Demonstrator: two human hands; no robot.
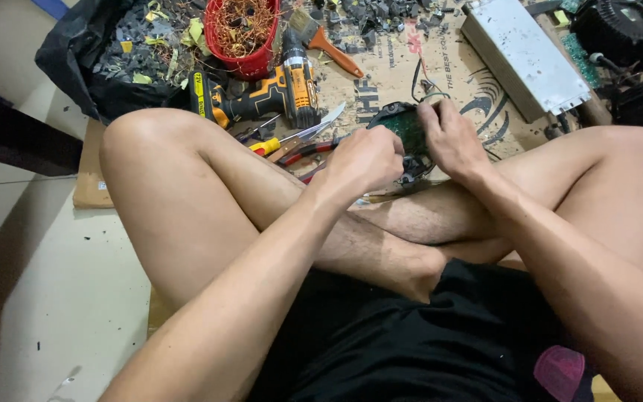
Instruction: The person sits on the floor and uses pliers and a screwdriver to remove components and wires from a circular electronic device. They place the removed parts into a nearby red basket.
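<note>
I sit cross-legged on the floor. Both hands meet over my shins on a small green circuit board (405,125) with black parts and thin black wires. My left hand (365,161) is closed around the board's near left side; whether it also holds a tool is hidden. My right hand (449,140) grips the board's right edge, fingers curled over the top. The underside of the board is hidden behind my hands.
On the cardboard sheet (381,74) lie an orange-black cordless drill (277,91), a yellow-handled screwdriver (266,144), red-handled pliers (310,149), a brush (321,39) and a grey metal casing (524,53). A red basket of copper wire (241,31) and a black bag of scraps (124,56) stand behind.
</note>
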